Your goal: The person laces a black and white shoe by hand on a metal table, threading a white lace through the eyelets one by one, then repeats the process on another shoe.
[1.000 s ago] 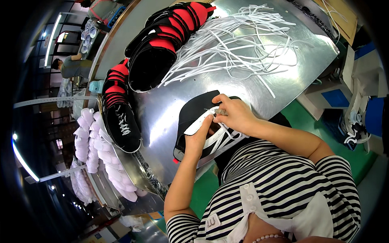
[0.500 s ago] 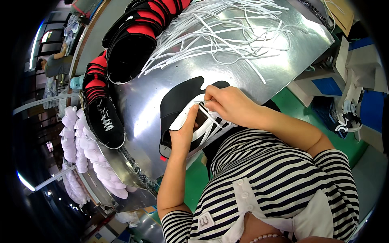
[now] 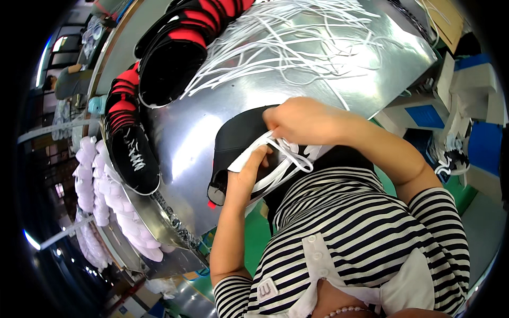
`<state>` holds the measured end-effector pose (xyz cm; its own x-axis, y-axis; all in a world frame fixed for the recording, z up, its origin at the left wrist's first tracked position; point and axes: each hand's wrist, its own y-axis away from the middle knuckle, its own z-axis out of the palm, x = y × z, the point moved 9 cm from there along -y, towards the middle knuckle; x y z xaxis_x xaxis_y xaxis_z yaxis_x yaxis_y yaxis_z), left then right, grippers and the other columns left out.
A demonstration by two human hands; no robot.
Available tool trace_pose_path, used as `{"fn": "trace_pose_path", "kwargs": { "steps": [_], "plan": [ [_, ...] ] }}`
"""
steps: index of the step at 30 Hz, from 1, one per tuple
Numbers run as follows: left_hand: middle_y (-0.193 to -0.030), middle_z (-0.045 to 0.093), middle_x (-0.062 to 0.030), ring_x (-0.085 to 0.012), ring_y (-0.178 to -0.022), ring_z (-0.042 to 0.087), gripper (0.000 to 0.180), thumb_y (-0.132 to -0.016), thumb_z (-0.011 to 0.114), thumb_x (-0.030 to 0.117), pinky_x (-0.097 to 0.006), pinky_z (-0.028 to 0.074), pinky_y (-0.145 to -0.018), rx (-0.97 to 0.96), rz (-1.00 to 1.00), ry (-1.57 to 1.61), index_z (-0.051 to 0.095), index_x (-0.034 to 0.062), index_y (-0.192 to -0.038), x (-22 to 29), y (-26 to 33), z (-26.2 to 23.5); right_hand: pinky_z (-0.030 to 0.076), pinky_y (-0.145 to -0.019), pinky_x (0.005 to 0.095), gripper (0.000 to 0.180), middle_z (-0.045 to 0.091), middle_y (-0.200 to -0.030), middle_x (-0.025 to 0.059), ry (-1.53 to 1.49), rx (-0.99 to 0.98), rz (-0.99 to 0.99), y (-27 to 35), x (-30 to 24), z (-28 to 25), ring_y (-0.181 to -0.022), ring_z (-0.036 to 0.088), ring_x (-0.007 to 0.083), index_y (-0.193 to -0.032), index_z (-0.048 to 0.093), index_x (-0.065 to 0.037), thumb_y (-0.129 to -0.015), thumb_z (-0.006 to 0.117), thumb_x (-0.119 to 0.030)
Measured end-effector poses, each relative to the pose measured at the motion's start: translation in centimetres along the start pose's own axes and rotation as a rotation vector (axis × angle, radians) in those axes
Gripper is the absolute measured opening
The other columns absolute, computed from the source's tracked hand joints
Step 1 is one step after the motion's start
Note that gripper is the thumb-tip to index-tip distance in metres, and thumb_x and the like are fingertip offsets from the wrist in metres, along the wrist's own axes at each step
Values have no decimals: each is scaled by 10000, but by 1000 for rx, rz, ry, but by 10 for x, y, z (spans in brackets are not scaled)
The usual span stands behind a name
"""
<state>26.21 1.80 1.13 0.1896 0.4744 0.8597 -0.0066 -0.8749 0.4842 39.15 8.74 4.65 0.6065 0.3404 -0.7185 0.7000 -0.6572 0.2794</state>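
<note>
Pinching a white lace (image 3: 289, 153) together, the left hand (image 3: 249, 172) and right hand (image 3: 299, 119) clamp it over a black shoe (image 3: 236, 143) on the near table (image 3: 366, 79).

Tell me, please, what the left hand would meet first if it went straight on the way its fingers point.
Probably the right hand: the left hand points up across the black shoe and white lace, toward the right hand's fingers just above, though depth is unclear.
</note>
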Motion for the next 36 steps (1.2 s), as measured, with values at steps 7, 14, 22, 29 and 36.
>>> {"fn": "trace_pose_path", "kwargs": {
  "steps": [7, 14, 22, 29, 36],
  "plan": [
    [-1125, 652, -52, -157, -1013, 600, 379, -833, 737, 123, -286, 467, -896, 144, -122, 102, 633, 28, -1185, -10, -9, -17, 500, -694, 338, 186, 662, -799, 104, -458, 538, -165, 0, 19, 16, -741, 659, 241, -1116, 561, -55, -958, 543, -151],
    [-858, 553, 9, -86, -757, 510, 186, -810, 712, 69, -206, 385, -648, -250, -169, 601, 645, 38, -981, 11, 32, -16, 492, -668, 416, 244, 649, -716, 123, -268, 617, 28, -14, 32, 13, -726, 653, 315, -1134, 517, -22, -977, 519, -209],
    [-847, 531, -36, -182, -804, 504, 157, -771, 695, -29, -299, 408, -734, 362, 679, 270, 602, 23, -886, 93, 138, -100, 494, -675, 444, 301, 667, -789, 133, -203, 659, 61, -20, 36, 19, -743, 655, 337, -1196, 475, -35, -969, 543, -219],
    [-1024, 615, -103, -277, -951, 559, 153, -713, 775, 32, -352, 449, -801, 436, 605, -661, 645, 27, -793, 45, 56, -2, 486, -660, 292, 280, 671, -808, 86, -554, 666, -107, 4, 25, 2, -717, 636, 178, -1225, 515, -37, -959, 534, -122],
    [-854, 685, -122, -241, -759, 663, 267, -752, 786, 80, -317, 514, -722, 377, 304, -486, 618, 10, -946, 27, 33, -16, 501, -621, 352, 239, 688, -837, 144, -375, 321, -61, 56, 1, 48, -710, 675, 300, -1164, 487, -55, -957, 574, -136]
  ]
}}
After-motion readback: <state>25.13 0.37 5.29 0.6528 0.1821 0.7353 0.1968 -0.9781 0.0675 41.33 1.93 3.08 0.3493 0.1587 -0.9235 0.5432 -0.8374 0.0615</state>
